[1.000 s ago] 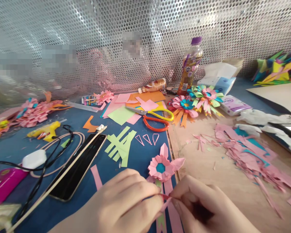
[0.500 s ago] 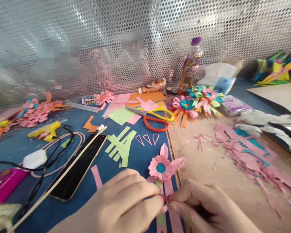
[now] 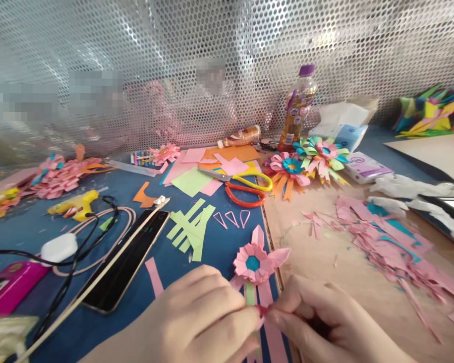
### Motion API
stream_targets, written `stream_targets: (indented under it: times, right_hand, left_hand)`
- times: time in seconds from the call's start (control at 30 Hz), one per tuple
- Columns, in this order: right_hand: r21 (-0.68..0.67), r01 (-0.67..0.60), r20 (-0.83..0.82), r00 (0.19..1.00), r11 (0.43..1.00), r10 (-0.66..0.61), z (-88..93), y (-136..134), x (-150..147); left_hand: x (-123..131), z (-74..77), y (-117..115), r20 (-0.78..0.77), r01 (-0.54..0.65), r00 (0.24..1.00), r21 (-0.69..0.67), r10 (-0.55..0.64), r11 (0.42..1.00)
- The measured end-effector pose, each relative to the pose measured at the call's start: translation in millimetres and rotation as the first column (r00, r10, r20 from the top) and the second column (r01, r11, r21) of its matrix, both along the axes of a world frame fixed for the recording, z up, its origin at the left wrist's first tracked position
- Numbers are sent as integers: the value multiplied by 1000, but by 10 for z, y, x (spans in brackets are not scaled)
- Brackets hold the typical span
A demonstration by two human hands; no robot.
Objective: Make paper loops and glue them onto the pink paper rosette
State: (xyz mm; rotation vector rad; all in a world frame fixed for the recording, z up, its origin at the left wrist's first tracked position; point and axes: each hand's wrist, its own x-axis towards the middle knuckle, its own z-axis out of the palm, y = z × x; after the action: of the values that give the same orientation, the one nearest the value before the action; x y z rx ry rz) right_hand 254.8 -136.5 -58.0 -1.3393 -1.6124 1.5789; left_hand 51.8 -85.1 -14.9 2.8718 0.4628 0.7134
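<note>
My left hand [image 3: 208,315] and my right hand [image 3: 321,315] meet at the front, fingertips almost touching. Between them they pinch a small reddish-pink paper strip [image 3: 262,309], mostly covered by the fingers. Just beyond lies a pink paper flower [image 3: 252,263] with a blue centre, two pointed petals and pink and green tails running under my hands. Three small pink paper loops [image 3: 231,219] lie in a row behind it. Left of these are several green paper strips [image 3: 192,229], and a single pink strip [image 3: 154,277] lies beside my left hand.
Scissors [image 3: 249,187] rest on coloured sheets. To the left are a phone [image 3: 128,262] under a long wooden stick, a yellow glue gun [image 3: 74,204] and cables. Pink scraps [image 3: 382,242] cover the right side. A bottle [image 3: 298,113] and finished rosettes [image 3: 321,154] stand by the perforated metal wall.
The view has shifted slightly, so the table things appear a little lower and further right. Both hands keep their pinch, and less of the reddish-pink strip shows between the fingertips.
</note>
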Motion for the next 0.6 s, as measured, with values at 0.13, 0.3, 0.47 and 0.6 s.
stream_targets:
  times: [0.13,0.3,0.47,0.6]
  right_hand:
    - [-65,-11,-60,998,998,8,24,9,-4]
    - [-96,34,-79,996,995,-42,38,-9,-27]
    - [-69,6,-89,996,998,-12,5,29,-17]
    - [-105,48,-126,990,993,-61,-4,57,-10]
  left_hand:
    - [-2,-15,4,2,-15,1000,-9,15,1000]
    - [10,-13,6,0,-10,1000,4,10,1000]
    - [21,-29,-25,5,-56,998,17,56,998]
    - [-126,55,41,-46,-129,990,57,132,990]
